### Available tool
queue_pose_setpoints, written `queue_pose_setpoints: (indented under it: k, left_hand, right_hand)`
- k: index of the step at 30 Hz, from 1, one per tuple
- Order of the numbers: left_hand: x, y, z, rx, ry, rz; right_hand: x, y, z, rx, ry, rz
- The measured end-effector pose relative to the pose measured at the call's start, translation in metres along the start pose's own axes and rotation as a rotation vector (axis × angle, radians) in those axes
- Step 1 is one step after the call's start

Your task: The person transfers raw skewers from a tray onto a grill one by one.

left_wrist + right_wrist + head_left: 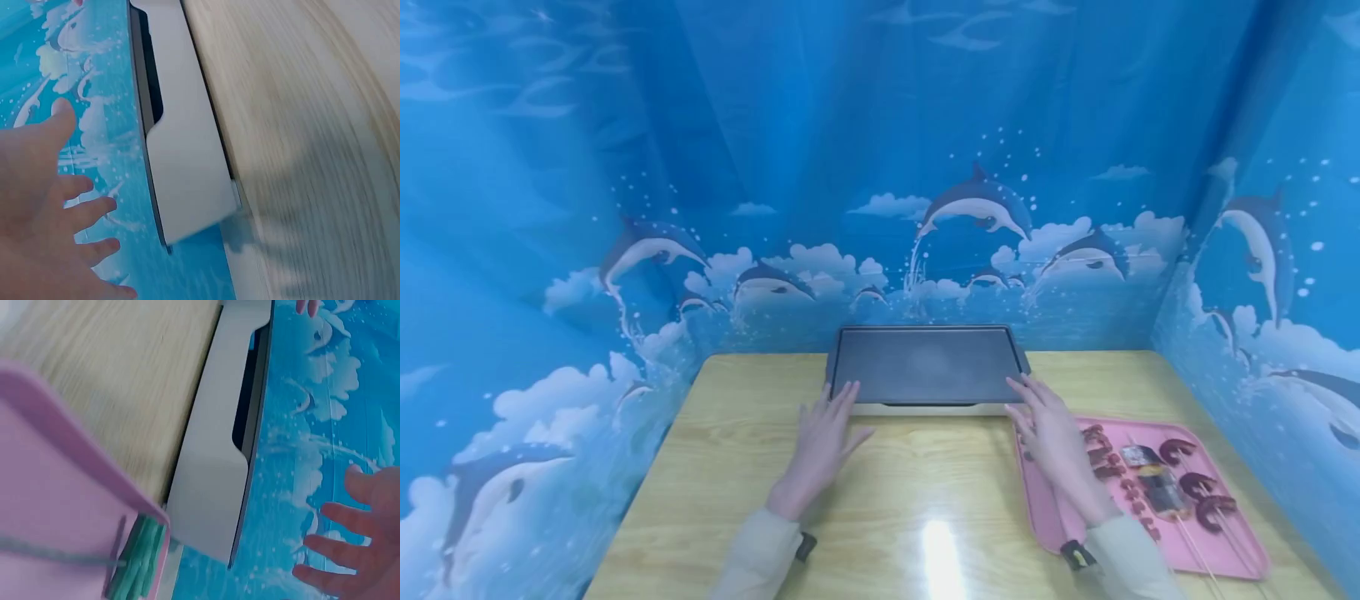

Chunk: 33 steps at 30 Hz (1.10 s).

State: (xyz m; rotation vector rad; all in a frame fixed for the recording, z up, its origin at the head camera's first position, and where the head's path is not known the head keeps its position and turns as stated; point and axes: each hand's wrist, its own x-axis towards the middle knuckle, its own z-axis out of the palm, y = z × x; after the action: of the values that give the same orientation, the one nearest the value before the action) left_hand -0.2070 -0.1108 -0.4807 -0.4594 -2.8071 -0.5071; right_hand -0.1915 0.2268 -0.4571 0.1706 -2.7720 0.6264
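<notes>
A flat black electric griddle (928, 365) with a pale front stands at the back of the wooden table. My left hand (822, 448), fingers spread, is at its front left corner. Near the front right corner is my right hand (1054, 433), also spread, partly over the left edge of a pink tray (1051, 523). Both wrist views show the left hand (59, 219) and right hand (359, 540) beside the griddle's pale front (184, 150), holding nothing. Whether any fingertip touches the griddle, I cannot tell.
Several skewers lie on the tray, among them dark curled pieces (1197, 483), fish-like chunks (1163, 490) and small red pieces (1138, 504). A green bundle (139, 557) on a stick lies at the tray's edge. Blue dolphin curtains (880, 167) surround the table (865, 517).
</notes>
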Motion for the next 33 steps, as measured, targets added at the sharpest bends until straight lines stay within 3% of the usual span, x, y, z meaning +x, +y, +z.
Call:
queue_pose_setpoints:
  k: [6,12,17,24,33]
  left_hand:
    - [0.011,0.021,0.002,-0.124,0.047,0.036]
    - [0.024,0.046,0.008,-0.138,0.105,0.124]
    - [0.031,0.070,0.014,-0.140,0.093,0.178]
    - [0.034,0.102,0.028,-0.109,0.055,0.211]
    - [0.034,0.142,0.053,-0.086,-0.052,0.250]
  right_hand:
    - [-0.006,0.019,-0.019,0.030,0.110,0.073]
    - [-0.016,0.042,-0.042,-0.003,0.208,0.115]
    - [-0.025,0.069,-0.063,-0.041,0.264,0.132]
    - [-0.045,0.118,-0.082,-0.092,0.177,0.231]
    - [-0.080,0.182,-0.086,-0.135,0.040,0.305]
